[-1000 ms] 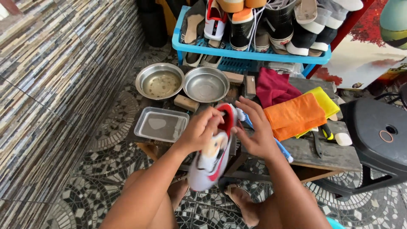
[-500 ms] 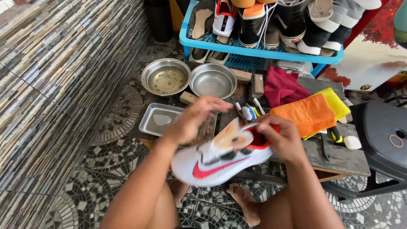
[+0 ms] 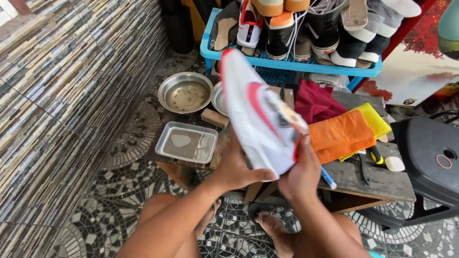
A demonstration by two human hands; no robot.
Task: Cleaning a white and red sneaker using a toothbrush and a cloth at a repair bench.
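Both hands grip a white sneaker (image 3: 260, 114) with red trim, held up over the low wooden worktop (image 3: 368, 174), toe pointing away toward the blue shoe rack (image 3: 291, 62). The left hand (image 3: 236, 165) clasps its heel end from below, fingers wrapped round; the right hand (image 3: 301, 174) closes on the same end beside it (thumb up along the red collar). Behind the sneaker sit a round metal bowl (image 3: 185, 91), a shallow rectangular tray (image 3: 186, 142), and orange (image 3: 340, 134), yellow (image 3: 370, 117) and maroon (image 3: 316, 101) cloths.
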